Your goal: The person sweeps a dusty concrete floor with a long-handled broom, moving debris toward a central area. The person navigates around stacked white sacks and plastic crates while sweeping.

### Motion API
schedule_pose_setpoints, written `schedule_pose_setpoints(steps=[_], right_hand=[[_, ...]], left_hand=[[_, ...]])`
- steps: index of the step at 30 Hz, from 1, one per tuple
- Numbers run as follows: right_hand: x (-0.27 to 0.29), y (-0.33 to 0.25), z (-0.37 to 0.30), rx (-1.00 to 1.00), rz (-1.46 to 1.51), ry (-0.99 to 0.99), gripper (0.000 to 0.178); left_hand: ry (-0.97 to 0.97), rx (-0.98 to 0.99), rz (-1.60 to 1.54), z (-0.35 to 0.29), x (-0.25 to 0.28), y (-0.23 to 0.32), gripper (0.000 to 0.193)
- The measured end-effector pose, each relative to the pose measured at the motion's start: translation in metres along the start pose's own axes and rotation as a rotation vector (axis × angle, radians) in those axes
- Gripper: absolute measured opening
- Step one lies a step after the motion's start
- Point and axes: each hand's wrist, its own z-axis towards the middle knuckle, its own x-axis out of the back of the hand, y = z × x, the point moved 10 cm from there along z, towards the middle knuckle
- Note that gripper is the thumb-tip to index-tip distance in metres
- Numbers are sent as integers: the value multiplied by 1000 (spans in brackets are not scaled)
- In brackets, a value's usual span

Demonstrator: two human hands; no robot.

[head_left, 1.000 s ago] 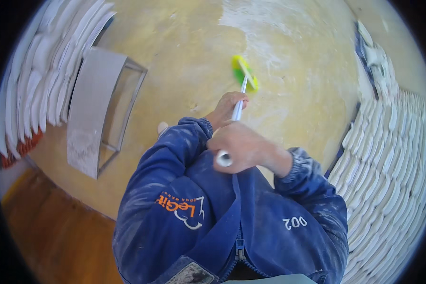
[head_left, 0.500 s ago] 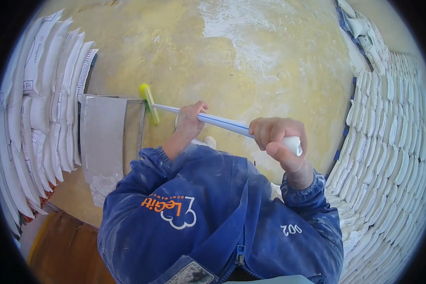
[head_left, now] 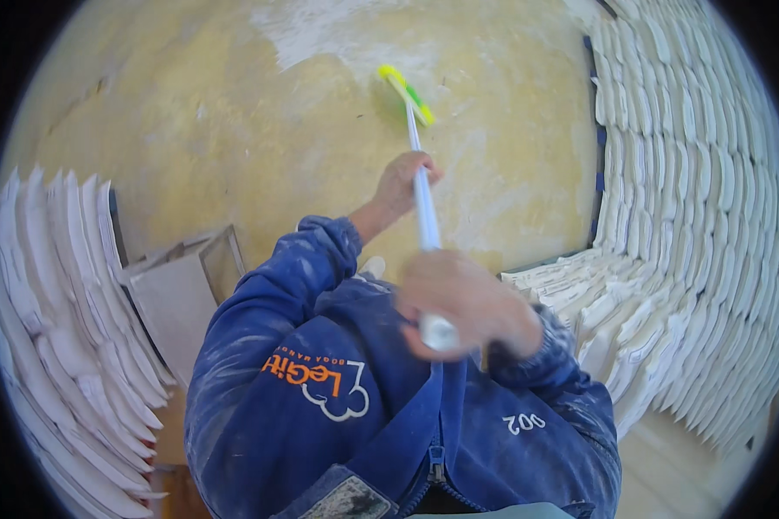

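I hold a long-handled broom with both hands. Its white, blue-striped handle (head_left: 427, 212) runs from in front of my chest out to a narrow head with yellow-green bristles (head_left: 422, 111), which is down at the floor. My left hand (head_left: 398, 183) is wrapped round the handle partway along. Close to my chest, my right hand (head_left: 472, 298) grips the handle near its whitish top end; motion blurs this hand. Beyond the broom head, white powder (head_left: 312, 35) is smeared over the yellowish floor (head_left: 277, 138).
Stacked white sacks (head_left: 658, 156) line the right side, reaching round to beside my right elbow. Another sack stack (head_left: 69, 285) stands at the left. Between that stack and my left arm is a grey box-like piece (head_left: 177, 303) with a raised frame.
The broom head has swung from beside the grey box to the open floor ahead of me. My right hand has come in toward my chest, my left has moved forward, and the view has turned.
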Motion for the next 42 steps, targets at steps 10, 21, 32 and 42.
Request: schedule_pose_setpoints(steps=[10,21,32,42], right_hand=[[141,-9,-237,-72,642,1269,24],[25,48,-421,-186,-124,1367,21],[5,-75,-626,-345,18,1594,29],[62,-56,-636,-1141,-322,1354,14]], left_hand=[[-858,76,-182,-117,-213,86,20],[-878,-27,501,-135,-320,-38,18],[-1293,-417,37,-246,-468,153,27],[-2101,-42,-496,-458,-547,159,6]])
